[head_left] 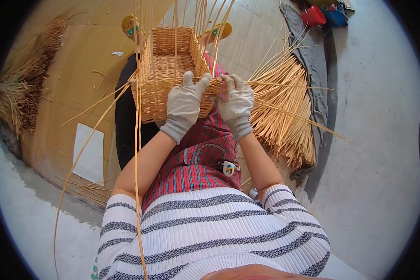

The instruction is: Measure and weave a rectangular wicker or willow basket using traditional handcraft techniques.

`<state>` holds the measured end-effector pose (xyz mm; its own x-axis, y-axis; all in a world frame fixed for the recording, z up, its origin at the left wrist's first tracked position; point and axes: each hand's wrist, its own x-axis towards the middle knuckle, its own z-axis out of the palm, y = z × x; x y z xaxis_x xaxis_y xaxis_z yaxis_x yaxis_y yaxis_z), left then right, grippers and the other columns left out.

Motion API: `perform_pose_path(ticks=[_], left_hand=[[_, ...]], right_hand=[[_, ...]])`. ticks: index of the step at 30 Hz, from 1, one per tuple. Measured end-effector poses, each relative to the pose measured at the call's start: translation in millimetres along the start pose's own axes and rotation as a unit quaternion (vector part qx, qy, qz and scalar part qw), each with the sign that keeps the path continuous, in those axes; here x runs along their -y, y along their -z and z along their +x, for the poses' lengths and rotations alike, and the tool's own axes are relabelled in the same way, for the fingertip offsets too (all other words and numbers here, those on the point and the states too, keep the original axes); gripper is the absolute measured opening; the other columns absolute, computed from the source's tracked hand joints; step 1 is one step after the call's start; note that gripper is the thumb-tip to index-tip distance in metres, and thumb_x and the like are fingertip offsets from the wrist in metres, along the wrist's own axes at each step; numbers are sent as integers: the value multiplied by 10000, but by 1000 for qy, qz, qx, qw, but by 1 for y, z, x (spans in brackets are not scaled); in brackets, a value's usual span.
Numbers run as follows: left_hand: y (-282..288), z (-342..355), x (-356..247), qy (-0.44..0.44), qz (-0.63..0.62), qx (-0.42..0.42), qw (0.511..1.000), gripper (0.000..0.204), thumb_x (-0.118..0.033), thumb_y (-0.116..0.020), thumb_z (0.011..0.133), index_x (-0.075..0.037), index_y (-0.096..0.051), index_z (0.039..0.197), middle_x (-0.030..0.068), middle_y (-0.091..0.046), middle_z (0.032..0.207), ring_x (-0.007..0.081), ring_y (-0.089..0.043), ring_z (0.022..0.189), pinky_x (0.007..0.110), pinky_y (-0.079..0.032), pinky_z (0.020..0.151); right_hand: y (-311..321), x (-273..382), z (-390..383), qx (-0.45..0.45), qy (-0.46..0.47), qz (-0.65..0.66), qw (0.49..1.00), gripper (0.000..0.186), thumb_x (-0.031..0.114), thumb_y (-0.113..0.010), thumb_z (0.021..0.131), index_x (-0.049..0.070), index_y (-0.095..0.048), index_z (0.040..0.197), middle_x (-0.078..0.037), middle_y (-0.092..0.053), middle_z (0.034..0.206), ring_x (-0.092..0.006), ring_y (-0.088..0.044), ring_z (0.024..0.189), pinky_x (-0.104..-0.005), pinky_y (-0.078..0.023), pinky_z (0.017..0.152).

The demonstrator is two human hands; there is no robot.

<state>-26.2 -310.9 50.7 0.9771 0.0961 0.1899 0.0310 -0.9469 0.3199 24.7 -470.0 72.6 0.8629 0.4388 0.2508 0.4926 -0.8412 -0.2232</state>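
Observation:
A rectangular wicker basket [153, 102] rests on my lap, its woven floor visible inside. Long upright canes [176, 42] rise from its far and side walls. My left hand [184, 103], in a pale glove with a grey cuff, grips the near wall's rim, thumb and fingers toward the right corner. At that corner my right hand [236, 103], gloved the same way, is closed with its fingertips pinching the canes at the rim. Loose canes [291, 86] stick out to the right past it. Other long canes [136, 172] trail from the left corner down over my striped top.
A thick bundle of cut canes [284, 116] lies on grey cloth [308, 42] to the right. Darker bundled stalks [25, 79] lie far left. A white sheet [89, 151] is on the floor. Red [313, 16] and blue [336, 17] containers stand at the upper right.

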Motion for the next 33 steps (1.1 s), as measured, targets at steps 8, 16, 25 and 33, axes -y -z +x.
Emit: perform_pose_path(ticks=[8, 16, 25, 33], left_hand=[[16, -54, 54, 227, -543, -161, 792, 183, -87, -715, 923, -42, -650, 1087, 42, -649, 1090, 144, -629, 958, 283, -537, 842], [31, -69, 113, 225, -519, -356, 744, 106, -68, -758, 889, -3, -693, 942, 38, -702, 907, 110, -638, 836, 257, -530, 759], [10, -91, 112, 200, -672, -310, 642, 270, -98, -668, 919, 49, -624, 1140, 113, -671, 1058, 176, -669, 891, 308, -568, 805], [23, -49, 137, 151, -361, -275, 878, 439, -189, -844, 800, -22, -598, 1123, 122, -530, 1233, 203, -508, 1243, 332, -469, 989]], right_hand=[[4, 1, -3, -127, 16, 137, 982, 606, 227, -837, 756, 93, -594, 1295, -110, -646, 1185, -273, -616, 1124, -407, -492, 966], [4, 108, -17, 13, 191, 313, 930, 146, 112, -694, 889, 103, -737, 1028, -98, -721, 944, -280, -682, 862, -367, -553, 766], [-7, 187, -14, -2, 303, 280, 911, 463, 236, -762, 753, 211, -690, 1209, -15, -650, 908, -258, -640, 795, -401, -526, 675], [-5, 155, -23, -92, 315, 278, 903, 252, 174, -713, 872, 97, -718, 1112, -57, -706, 992, -242, -694, 862, -345, -556, 696]])
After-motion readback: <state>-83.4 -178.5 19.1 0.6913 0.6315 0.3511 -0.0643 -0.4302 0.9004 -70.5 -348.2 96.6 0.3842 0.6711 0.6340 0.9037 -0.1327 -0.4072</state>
